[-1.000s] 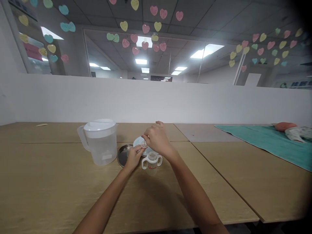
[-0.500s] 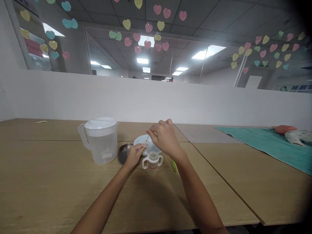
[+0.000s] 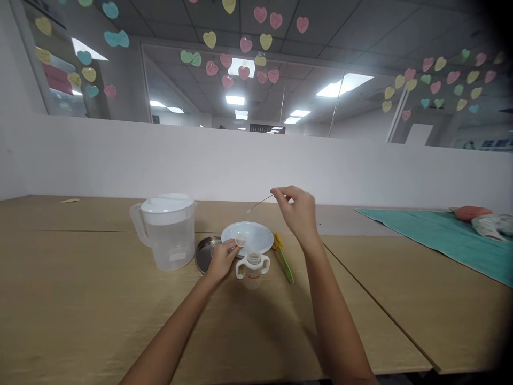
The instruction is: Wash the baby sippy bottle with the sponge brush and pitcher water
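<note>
My left hand pinches a small clear round part just above the near rim of a white plate. My right hand is raised above the plate's right side, fingers pinched on a thin straw-like stick that points left. A small clear cup with two white handles stands on the wooden table right of my left hand.
A clear lidded water pitcher stands left of the plate, with a round metal lid between them. A green and yellow brush lies right of the cup. A teal mat with a soft item covers the far right.
My right hand has pulled the thin stick out of the small clear part and lifted up and to the right. The plate and green brush are now uncovered.
</note>
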### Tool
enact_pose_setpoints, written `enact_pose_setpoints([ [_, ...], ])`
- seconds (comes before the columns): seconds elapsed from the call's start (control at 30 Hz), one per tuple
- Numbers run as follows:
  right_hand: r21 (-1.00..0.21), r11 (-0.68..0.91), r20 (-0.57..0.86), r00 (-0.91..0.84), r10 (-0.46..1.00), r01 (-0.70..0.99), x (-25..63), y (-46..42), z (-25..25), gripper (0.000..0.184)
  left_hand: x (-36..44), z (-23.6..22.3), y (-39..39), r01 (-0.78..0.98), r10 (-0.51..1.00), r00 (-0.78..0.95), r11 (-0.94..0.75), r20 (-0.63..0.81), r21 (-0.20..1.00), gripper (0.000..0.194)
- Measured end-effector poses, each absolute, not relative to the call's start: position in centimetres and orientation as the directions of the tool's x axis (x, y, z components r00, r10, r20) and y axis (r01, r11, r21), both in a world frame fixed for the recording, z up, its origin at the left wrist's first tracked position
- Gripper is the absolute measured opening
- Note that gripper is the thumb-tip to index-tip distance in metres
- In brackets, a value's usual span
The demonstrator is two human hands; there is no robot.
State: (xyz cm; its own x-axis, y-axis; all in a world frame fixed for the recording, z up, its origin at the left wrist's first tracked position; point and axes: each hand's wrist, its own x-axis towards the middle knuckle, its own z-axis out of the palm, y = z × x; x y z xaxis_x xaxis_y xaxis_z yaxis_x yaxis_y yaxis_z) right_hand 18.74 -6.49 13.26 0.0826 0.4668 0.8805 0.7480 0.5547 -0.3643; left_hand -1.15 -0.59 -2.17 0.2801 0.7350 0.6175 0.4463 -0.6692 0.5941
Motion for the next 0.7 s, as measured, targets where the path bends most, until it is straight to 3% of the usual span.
enact_pose_setpoints([
  [0.07, -0.532, 0.447, 0.749, 0.153, 0.645, 0.719, 19.8, -2.5, 11.3, 0.034, -1.0, -2.1, -0.9, 0.466, 0.726, 0.336, -0.682, 0.600, 0.563, 0.034],
  [0.13, -0.665, 0.255, 0.501, 0.167, 0.849, 0.702, 20.6, 1.5, 8.6, 0.034, -0.9, -2.1, -1.1, 0.472, 0.712, 0.376, -0.698, 0.594, 0.538, 0.032],
  [0.27, -0.696, 0.119, 0.351, 0.192, 0.916, 0.708, 21.4, 6.2, 3.2, 0.030, -0.9, -2.2, -1.1, 0.464, 0.711, 0.361, -0.698, 0.603, 0.545, 0.032],
  [0.5, -0.610, -0.057, 0.333, 0.321, 0.887, 0.791, 21.4, 7.2, -1.5, 0.028, -0.8, -2.3, -0.9, 0.450, 0.749, 0.275, -0.654, 0.602, 0.608, 0.035],
  [0.7, -0.546, -0.041, 0.432, 0.323, 0.842, 0.837, 20.4, 6.4, -0.6, 0.030, -1.0, -2.9, -0.5, 0.394, 0.791, 0.208, -0.606, 0.575, 0.691, 0.033],
])
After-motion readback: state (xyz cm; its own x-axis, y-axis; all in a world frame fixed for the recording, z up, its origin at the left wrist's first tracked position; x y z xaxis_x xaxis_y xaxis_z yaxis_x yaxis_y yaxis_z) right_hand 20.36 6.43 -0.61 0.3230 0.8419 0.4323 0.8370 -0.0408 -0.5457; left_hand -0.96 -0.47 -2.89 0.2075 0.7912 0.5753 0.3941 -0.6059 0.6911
